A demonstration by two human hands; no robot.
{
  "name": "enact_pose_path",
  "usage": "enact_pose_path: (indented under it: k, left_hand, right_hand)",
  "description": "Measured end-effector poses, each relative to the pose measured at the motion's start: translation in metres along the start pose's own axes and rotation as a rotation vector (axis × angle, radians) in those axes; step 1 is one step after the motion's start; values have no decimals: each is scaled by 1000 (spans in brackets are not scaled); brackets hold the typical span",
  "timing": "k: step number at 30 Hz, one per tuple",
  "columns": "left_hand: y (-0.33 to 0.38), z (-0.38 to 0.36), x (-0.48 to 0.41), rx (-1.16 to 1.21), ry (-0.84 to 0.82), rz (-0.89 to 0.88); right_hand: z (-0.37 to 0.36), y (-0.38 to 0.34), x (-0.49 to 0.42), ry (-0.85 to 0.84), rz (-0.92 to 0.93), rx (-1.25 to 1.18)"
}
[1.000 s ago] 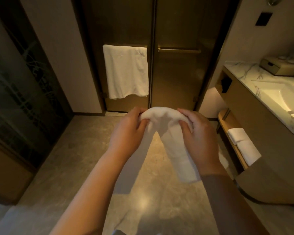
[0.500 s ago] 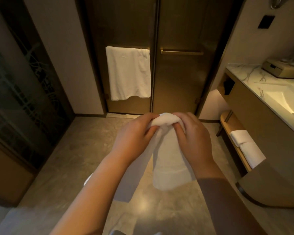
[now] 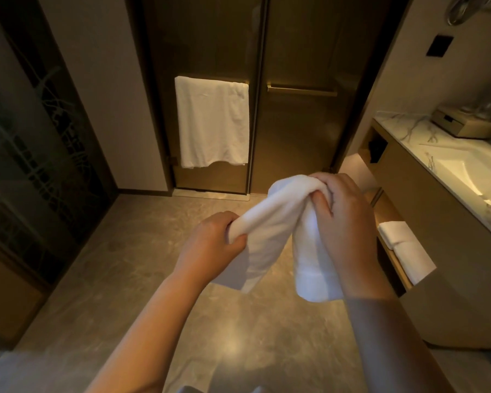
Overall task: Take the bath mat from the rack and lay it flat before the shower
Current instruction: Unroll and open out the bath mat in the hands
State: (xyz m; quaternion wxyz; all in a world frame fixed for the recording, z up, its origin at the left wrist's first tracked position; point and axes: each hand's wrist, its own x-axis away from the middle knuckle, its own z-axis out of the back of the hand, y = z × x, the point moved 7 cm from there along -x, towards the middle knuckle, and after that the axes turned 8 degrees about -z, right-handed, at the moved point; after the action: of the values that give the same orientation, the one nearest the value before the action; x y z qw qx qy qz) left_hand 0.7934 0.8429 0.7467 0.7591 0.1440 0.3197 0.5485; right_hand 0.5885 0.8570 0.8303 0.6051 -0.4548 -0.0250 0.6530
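A white bath mat (image 3: 278,222), still bunched and folded, hangs in the air between my hands above the stone floor. My left hand (image 3: 210,245) grips its lower left edge. My right hand (image 3: 343,222) grips the top fold, higher and to the right, with one end of the mat drooping below it. The bronze glass shower doors (image 3: 295,131) stand straight ahead, shut, with a bare handle bar on the right door.
A white towel (image 3: 213,123) hangs on the left door's bar. The vanity with marble top and sink (image 3: 459,177) runs along the right, with folded white towels (image 3: 406,248) on its lower shelf. A dark patterned glass panel (image 3: 34,154) lines the left wall.
My hands have drawn apart: the left dropped down and left along the mat's edge, the right rose slightly to the right. The mat is stretched wider between them.
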Motion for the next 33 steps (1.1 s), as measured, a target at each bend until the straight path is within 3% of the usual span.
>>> enact_pose_path:
  k: [11,20,26,33]
  left_hand:
    - [14,40,-11,-134,118,-108]
    - [57,29,-13,-147,31,-258]
    - [49,32,-11,-170,37,-244]
    - [40,45,-11,-203,46,-247]
  right_hand:
    - [-4,40,16,-150,-213,47]
    - [-56,16,43,-257,-63,28]
    - [-81,16,49,-274,-174,-105]
    - [-81,7,43,-227,-101,-101]
